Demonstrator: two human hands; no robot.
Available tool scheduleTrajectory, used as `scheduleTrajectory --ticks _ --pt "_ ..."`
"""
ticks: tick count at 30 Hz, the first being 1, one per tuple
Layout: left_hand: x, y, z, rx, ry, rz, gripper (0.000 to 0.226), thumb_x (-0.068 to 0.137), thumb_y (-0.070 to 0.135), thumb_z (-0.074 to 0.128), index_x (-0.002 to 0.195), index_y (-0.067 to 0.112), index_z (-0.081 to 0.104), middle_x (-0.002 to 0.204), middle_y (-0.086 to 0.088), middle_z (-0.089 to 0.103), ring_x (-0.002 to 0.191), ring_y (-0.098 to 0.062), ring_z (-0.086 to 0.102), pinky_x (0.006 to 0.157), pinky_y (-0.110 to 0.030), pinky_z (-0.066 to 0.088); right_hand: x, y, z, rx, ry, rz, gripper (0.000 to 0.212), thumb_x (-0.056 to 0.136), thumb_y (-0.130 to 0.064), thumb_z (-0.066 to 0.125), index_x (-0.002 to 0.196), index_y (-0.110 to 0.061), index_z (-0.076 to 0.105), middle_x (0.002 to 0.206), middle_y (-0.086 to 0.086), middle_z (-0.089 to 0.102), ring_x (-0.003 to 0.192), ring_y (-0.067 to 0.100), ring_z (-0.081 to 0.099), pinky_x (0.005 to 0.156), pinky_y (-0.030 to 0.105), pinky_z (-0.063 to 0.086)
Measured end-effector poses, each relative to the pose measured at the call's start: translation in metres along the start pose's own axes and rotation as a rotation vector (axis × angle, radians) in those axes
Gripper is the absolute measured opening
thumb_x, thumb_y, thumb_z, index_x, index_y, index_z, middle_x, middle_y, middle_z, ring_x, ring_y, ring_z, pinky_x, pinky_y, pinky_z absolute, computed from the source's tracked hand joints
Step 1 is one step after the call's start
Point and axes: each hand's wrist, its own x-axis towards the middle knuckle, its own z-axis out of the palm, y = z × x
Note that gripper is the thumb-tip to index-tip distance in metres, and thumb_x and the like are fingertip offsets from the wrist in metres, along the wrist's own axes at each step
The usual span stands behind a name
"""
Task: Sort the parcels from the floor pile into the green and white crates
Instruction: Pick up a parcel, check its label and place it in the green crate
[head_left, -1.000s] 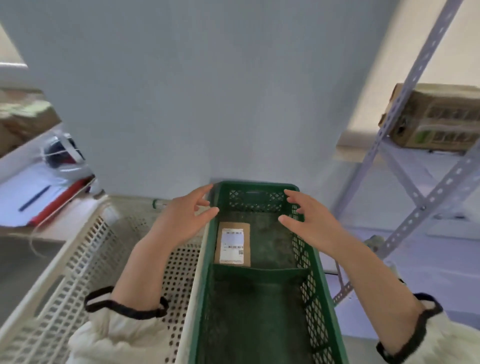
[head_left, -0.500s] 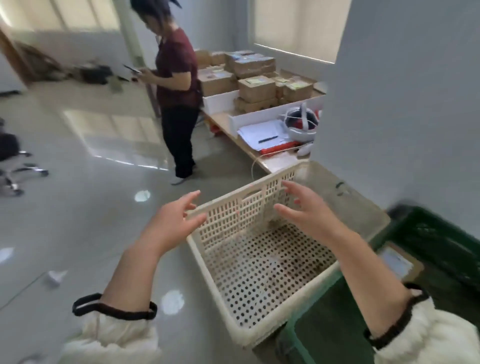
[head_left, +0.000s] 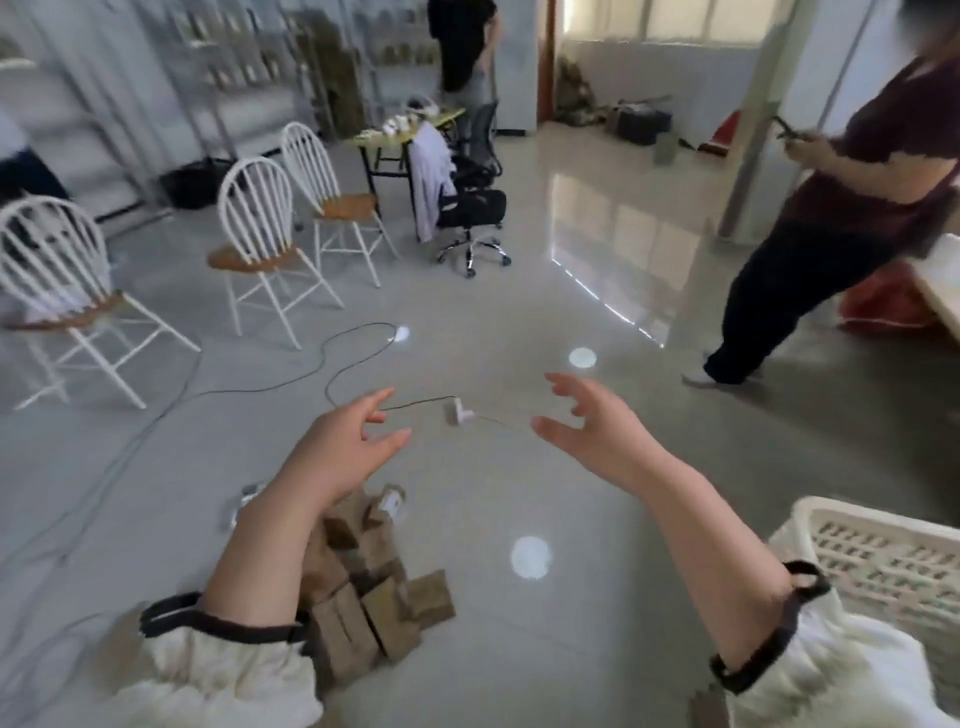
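Observation:
A pile of brown cardboard parcels (head_left: 374, 597) lies on the shiny grey floor at lower left, partly hidden by my left forearm. My left hand (head_left: 343, 447) hovers above the pile, fingers spread and relaxed, holding nothing. My right hand (head_left: 592, 426) is raised to the right of it, fingers loosely spread, empty too. A corner of the white perforated crate (head_left: 883, 556) shows at the lower right edge. The green crate is out of view.
A black cable (head_left: 332, 374) with a small white plug (head_left: 457, 413) runs across the floor ahead. Three white chairs (head_left: 260, 244) stand at left, an office chair (head_left: 467, 208) and table beyond. A person (head_left: 831, 218) stands at right, another at the back.
My view has swung left, away from the green crate holding one parcel, past the white crate, to the open floor and the parcel pile. Both hands stayed open and empty.

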Motion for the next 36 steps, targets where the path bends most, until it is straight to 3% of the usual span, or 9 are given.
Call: scheduleTrajectory --ticks 4,9,13,19,25,30,33,36 --pt "-0.011 -0.075 -0.03 -0.038 0.096 -0.193 0.061 0.086 0.039 0.064 0.141 0.033 0.039 0.121 0.005 0.057 0.099 -0.013 0.057 0.089 -0.031 0.046 0.052 -0.031 0.073 0.019 -0.203 -0.082 0.054 0.085 -0.041 0.063 0.135 -0.029 0.045 0.129 -0.006 0.053 0.111 0.016 0.051 0.087 0.025 0.038" --pt "-0.008 -0.153 -0.022 -0.092 0.164 -0.399 0.059 0.088 0.043 0.059 0.142 0.035 0.035 0.125 0.01 0.056 0.097 -0.006 0.053 0.082 -0.027 0.043 0.112 -0.032 0.151 -0.015 -0.436 -0.09 0.057 0.086 -0.041 0.063 0.138 -0.031 0.042 0.131 -0.006 0.051 0.112 0.016 0.051 0.093 0.029 0.041" --pt "0.011 -0.227 0.024 -0.166 0.21 -0.544 0.058 0.09 0.039 0.057 0.143 0.034 0.034 0.124 0.008 0.054 0.096 -0.006 0.05 0.073 -0.02 0.037 0.162 -0.004 0.233 -0.088 -0.593 -0.126 0.056 0.086 -0.041 0.061 0.138 -0.032 0.041 0.13 -0.01 0.049 0.105 0.01 0.049 0.087 0.024 0.037" --pt "0.052 -0.376 0.145 -0.204 0.167 -0.697 0.057 0.091 0.039 0.056 0.143 0.032 0.035 0.121 0.012 0.053 0.101 -0.006 0.052 0.089 -0.03 0.044 0.208 0.092 0.406 -0.168 -0.724 -0.113 0.056 0.086 -0.041 0.061 0.137 -0.031 0.043 0.129 -0.01 0.05 0.109 0.01 0.049 0.087 0.022 0.035" --pt "0.111 -0.546 0.317 -0.207 0.03 -0.715 0.06 0.091 0.041 0.055 0.145 0.033 0.029 0.139 0.005 0.047 0.122 -0.014 0.049 0.094 -0.03 0.042 0.232 0.244 0.615 -0.185 -0.787 0.017 0.057 0.088 -0.037 0.06 0.14 -0.025 0.04 0.135 0.0 0.049 0.114 0.018 0.052 0.084 0.021 0.036" --pt "0.173 -0.657 0.425 -0.162 0.061 -0.661 0.065 0.093 0.037 0.054 0.149 0.026 0.022 0.149 0.001 0.037 0.131 -0.019 0.041 0.106 -0.036 0.039 0.256 0.343 0.757 -0.038 -0.723 0.188 0.056 0.092 -0.037 0.055 0.141 -0.016 0.038 0.136 0.007 0.051 0.11 0.022 0.054 0.083 0.025 0.041" --pt "0.197 -0.693 0.463 -0.121 0.097 -0.657 0.065 0.094 0.039 0.05 0.15 0.024 0.021 0.151 0.001 0.034 0.135 -0.02 0.038 0.106 -0.034 0.036 0.262 0.377 0.809 0.16 -0.653 0.354 0.056 0.092 -0.037 0.055 0.14 -0.012 0.041 0.113 0.006 0.06 0.105 0.026 0.058 0.093 0.036 0.047" --pt "0.21 -0.707 0.482 -0.15 0.133 -0.657 0.054 0.093 0.036 0.051 0.143 0.023 0.034 0.137 0.001 0.052 0.121 -0.021 0.051 0.099 -0.039 0.045 0.261 0.391 0.836 0.411 -0.636 0.499 0.048 0.091 -0.032 0.059 0.133 -0.011 0.048 0.106 0.008 0.061 0.092 0.025 0.061 0.082 0.036 0.052"
